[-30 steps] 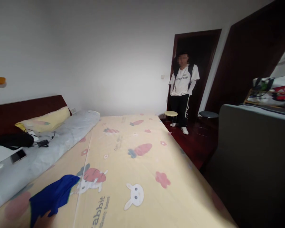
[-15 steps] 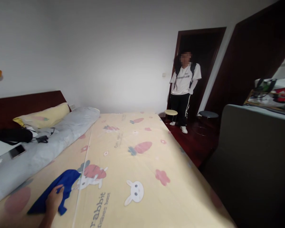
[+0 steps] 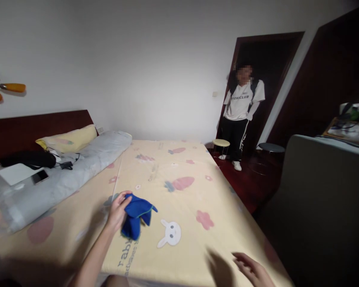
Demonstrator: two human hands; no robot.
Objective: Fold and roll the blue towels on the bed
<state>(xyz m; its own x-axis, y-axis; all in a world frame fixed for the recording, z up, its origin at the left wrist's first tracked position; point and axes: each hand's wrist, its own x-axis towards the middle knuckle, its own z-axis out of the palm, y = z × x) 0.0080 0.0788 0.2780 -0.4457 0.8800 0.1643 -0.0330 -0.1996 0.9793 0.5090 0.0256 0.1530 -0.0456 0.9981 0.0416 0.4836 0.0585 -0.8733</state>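
Your left hand (image 3: 118, 210) pinches the blue cloth (image 3: 137, 211) by its left edge; the cloth hangs to the right of that hand, over the bed (image 3: 187, 205). Your right hand (image 3: 251, 269), unclenched, is at the near right; the cloth is farther off to its left, well apart.

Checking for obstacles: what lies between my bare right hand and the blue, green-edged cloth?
The head view shows only cream bedsheet between the right hand and blue cloth: a white rabbit-face print and a shadow, no loose object.
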